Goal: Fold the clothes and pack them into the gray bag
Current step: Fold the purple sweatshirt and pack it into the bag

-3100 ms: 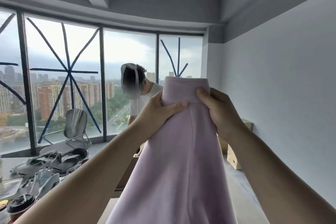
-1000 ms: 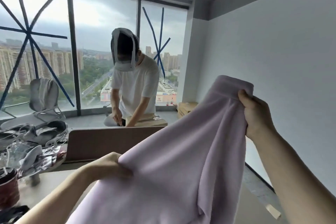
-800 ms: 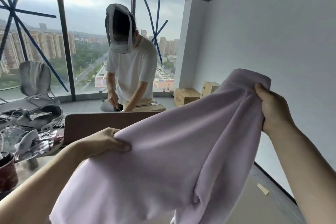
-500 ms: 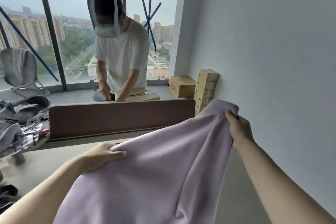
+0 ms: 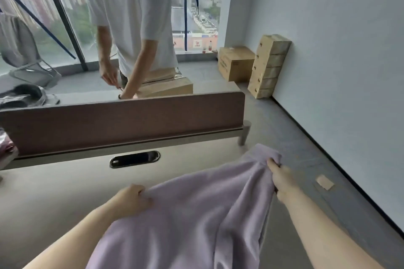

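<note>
since half a second ago we are lowering the soft lilac fleece garment (image 5: 196,214) toward the pale beige counter (image 5: 54,192), our left hand (image 5: 131,197) pinching its upper edge, our right hand (image 5: 282,178) clamping its grip on the far corner past the counter's right end.

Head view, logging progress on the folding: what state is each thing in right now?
lilac garment: unfolded, held over the desk
left hand: grip bunching its edge
right hand: grip on its band end
desk: garment partly over it
cable slot: open
</note>
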Action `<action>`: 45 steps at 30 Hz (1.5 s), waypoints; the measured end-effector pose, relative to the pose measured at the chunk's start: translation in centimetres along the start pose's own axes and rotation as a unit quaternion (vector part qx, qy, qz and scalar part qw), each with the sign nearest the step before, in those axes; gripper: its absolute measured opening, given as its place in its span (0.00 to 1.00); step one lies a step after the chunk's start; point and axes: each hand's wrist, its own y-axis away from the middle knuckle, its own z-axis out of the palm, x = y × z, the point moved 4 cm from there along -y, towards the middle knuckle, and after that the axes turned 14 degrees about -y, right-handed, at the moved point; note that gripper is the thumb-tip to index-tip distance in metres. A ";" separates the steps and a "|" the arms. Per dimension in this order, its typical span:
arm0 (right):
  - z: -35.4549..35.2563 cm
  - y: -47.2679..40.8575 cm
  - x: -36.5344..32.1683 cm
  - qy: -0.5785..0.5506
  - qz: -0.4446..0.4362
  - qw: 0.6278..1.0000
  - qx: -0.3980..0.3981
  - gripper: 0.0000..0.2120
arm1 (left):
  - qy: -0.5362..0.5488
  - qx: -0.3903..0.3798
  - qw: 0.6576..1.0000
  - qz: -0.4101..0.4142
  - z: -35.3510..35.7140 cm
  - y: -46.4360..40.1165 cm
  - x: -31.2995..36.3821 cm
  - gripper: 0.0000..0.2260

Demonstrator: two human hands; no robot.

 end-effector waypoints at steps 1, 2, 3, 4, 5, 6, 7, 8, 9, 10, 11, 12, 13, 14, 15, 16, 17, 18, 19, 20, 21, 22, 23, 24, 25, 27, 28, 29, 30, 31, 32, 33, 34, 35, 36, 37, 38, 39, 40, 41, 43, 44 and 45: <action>-0.1 -1.9 1.0 -0.002 0.002 1.000 0.005 0.17 | -0.015 0.020 1.000 -0.018 0.4 -1.5 0.7 0.16; -0.2 -3.8 1.8 -0.011 0.002 1.000 0.008 0.17 | -0.017 0.035 0.999 -0.030 0.3 -2.5 1.6 0.16; -0.3 -5.6 2.5 -0.022 0.004 1.000 0.012 0.17 | -0.006 0.049 0.998 -0.033 -0.1 -3.5 2.5 0.16; -0.4 -7.1 2.9 -0.032 0.003 0.999 0.020 0.15 | 0.014 0.069 0.997 -0.042 -0.6 -4.3 3.3 0.16; -0.4 -8.5 3.0 -0.044 -0.003 0.999 0.025 0.14 | 0.038 0.092 0.994 -0.046 -0.9 -5.2 3.9 0.15; -0.4 -10.0 3.2 -0.045 -0.009 0.999 0.029 0.13 | 0.057 0.099 0.992 -0.050 -1.2 -5.9 4.3 0.13; -0.4 -11.4 3.6 -0.041 -0.015 0.998 0.038 0.13 | 0.066 0.085 0.993 -0.052 -1.0 -6.6 4.2 0.12; -0.4 -12.7 4.2 -0.026 -0.012 0.999 0.046 0.15 | 0.063 0.041 0.995 -0.062 -0.4 -7.2 3.8 0.15; -0.7 -14.0 5.3 -0.007 -0.008 0.998 0.055 0.17 | 0.051 -0.007 0.996 -0.066 0.7 -8.0 3.0 0.22; -0.8 -15.0 6.4 0.021 0.003 0.998 0.055 0.19 | 0.010 -0.044 0.996 -0.070 2.0 -8.3 2.1 0.29; -0.8 -15.6 7.3 0.048 0.011 0.998 0.051 0.20 | -0.045 -0.059 0.994 -0.083 3.0 -8.5 1.1 0.33; -0.9 -16.2 8.3 0.078 0.016 0.996 0.044 0.19 | -0.109 -0.055 0.987 -0.100 3.6 -8.4 0.4 0.33; -0.8 -16.6 9.1 0.104 0.018 0.994 0.041 0.19 | -0.166 -0.025 0.979 -0.113 4.0 -8.2 -0.3 0.33; -0.7 -16.8 9.5 0.121 0.019 0.992 0.038 0.20 | -0.203 0.010 0.971 -0.124 3.9 -7.7 -0.5 0.34; -0.6 -16.8 9.9 0.133 0.016 0.990 0.041 0.21 | -0.209 0.039 0.968 -0.131 3.9 -7.1 -0.6 0.35; -0.3 -16.4 9.9 0.143 0.015 0.988 0.048 0.23 | -0.200 0.051 0.968 -0.141 3.9 -6.6 -0.7 0.37; 0.0 -16.0 10.1 0.149 0.011 0.987 0.055 0.26 | -0.168 0.054 0.973 -0.148 4.2 -6.1 -1.3 0.38; 0.2 -15.5 10.1 0.165 0.005 0.984 0.066 0.30 | -0.136 0.049 0.977 -0.159 4.4 -5.7 -1.8 0.39; 0.4 -14.8 10.1 0.197 -0.006 0.977 0.083 0.33 | -0.112 0.048 0.979 -0.161 4.5 -5.4 -2.2 0.38; 0.7 -13.9 9.9 0.247 -0.022 0.963 0.102 0.35 | -0.101 0.052 0.980 -0.162 4.5 -5.2 -2.6 0.36; 0.9 -12.9 9.7 0.306 -0.047 0.943 0.122 0.37 | -0.095 0.065 0.980 -0.164 4.4 -5.1 -3.1 0.33; 1.3 -11.5 9.6 0.353 -0.080 0.923 0.131 0.36 | -0.097 0.081 0.977 -0.170 4.1 -4.9 -3.6 0.29; 2.0 -10.0 9.4 0.385 -0.121 0.906 0.127 0.34 | -0.097 0.093 0.973 -0.187 3.7 -4.6 -4.1 0.26; 3.0 -8.3 9.4 0.402 -0.162 0.895 0.105 0.32 | -0.087 0.096 0.967 -0.218 3.5 -4.2 -4.9 0.25; 4.3 -6.4 9.7 0.411 -0.204 0.886 0.065 0.29 | -0.055 0.093 0.961 -0.253 3.4 -3.8 -5.9 0.24; 7.5 -1.7 10.9 0.397 -0.284 0.872 -0.044 0.23 | 0.024 0.083 0.945 -0.315 3.3 -2.9 -7.7 0.26; 9.3 0.9 11.7 0.374 -0.316 0.866 -0.105 0.19 | 0.058 0.076 0.937 -0.337 3.4 -2.5 -8.6 0.28; 11.2 3.6 12.7 0.352 -0.340 0.855 -0.169 0.16 | 0.098 0.061 0.929 -0.353 3.9 -2.3 -9.7 0.30; 12.9 6.3 13.8 0.347 -0.356 0.836 -0.231 0.13 | 0.148 0.047 0.921 -0.358 4.4 -2.3 -10.8 0.32; 14.6 9.0 15.0 0.358 -0.362 0.809 -0.292 0.12 | 0.204 0.035 0.912 -0.355 4.9 -2.3 -11.6 0.34; 16.1 11.3 16.4 0.381 -0.355 0.779 -0.351 0.13 | 0.255 0.032 0.903 -0.343 5.3 -2.5 -12.4 0.35; 17.5 13.3 18.0 0.412 -0.332 0.746 -0.405 0.17 | 0.300 0.032 0.894 -0.332 6.3 -3.0 -13.7 0.35; 18.6 15.1 19.4 0.457 -0.294 0.711 -0.447 0.22 | 0.329 0.032 0.884 -0.332 6.1 -2.7 -13.8 0.34; 19.4 16.4 20.8 0.509 -0.253 0.673 -0.473 0.28 | 0.361 0.033 0.872 -0.328 5.8 -2.2 -13.6 0.31; 19.8 17.3 22.0 0.552 -0.232 0.642 -0.479 0.32 | 0.393 0.024 0.859 -0.326 5.9 -2.1 -13.7 0.27; 20.2 18.0 22.9 0.579 -0.234 0.623 -0.471 0.35 | 0.425 0.004 0.847 -0.319 6.0 -2.0 -13.8 0.23; 20.5 18.6 23.4 0.598 -0.241 0.615 -0.454 0.36 | 0.463 -0.026 0.832 -0.303 6.1 -1.9 -13.5 0.20; 20.6 19.0 24.0 0.613 -0.253 0.611 -0.433 0.37 | 0.493 -0.063 0.820 -0.284 6.1 -1.9 -13.1 0.20; 20.7 19.2 24.3 0.627 -0.266 0.610 -0.405 0.36 | 0.518 -0.088 0.807 -0.269 6.1 -1.8 -12.7 0.20; 20.9 19.5 24.5 0.632 -0.288 0.614 -0.375 0.33 | 0.540 -0.104 0.798 -0.246 5.6 -1.1 -12.1 0.17; 21.0 19.7 24.6 0.630 -0.343 0.617 -0.323 0.18 | 0.555 -0.131 0.798 -0.193 5.2 0.0 -11.3 0.12; 21.0 19.9 24.3 0.626 -0.357 0.621 -0.307 0.12 | 0.538 -0.155 0.808 -0.182 5.5 0.6 -11.1 0.14; 20.9 19.9 23.9 0.613 -0.364 0.635 -0.297 0.10 | 0.503 -0.183 0.826 -0.178 5.7 1.7 -10.9 0.17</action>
